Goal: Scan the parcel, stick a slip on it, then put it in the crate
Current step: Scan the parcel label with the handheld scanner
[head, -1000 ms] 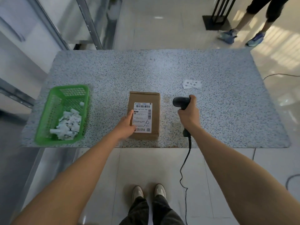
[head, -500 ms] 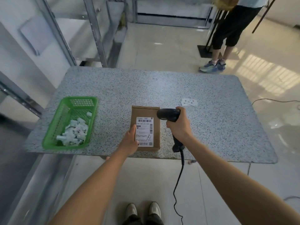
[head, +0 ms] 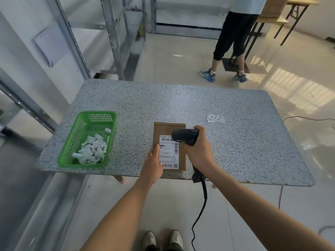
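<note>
On speckled table (head: 235, 138), green crate (head: 79, 134) holds white slips (head: 92, 149) — hands: right (head: 198, 153) grips scanner (head: 184, 136), left (head: 154, 165) flat on parcel (head: 169, 127).

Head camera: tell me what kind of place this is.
Probably a parcel-handling or warehouse workroom: a labelled cardboard parcel being scanned with a corded barcode scanner, bare metal shelving racks, and a green crate on a speckled table.
</note>
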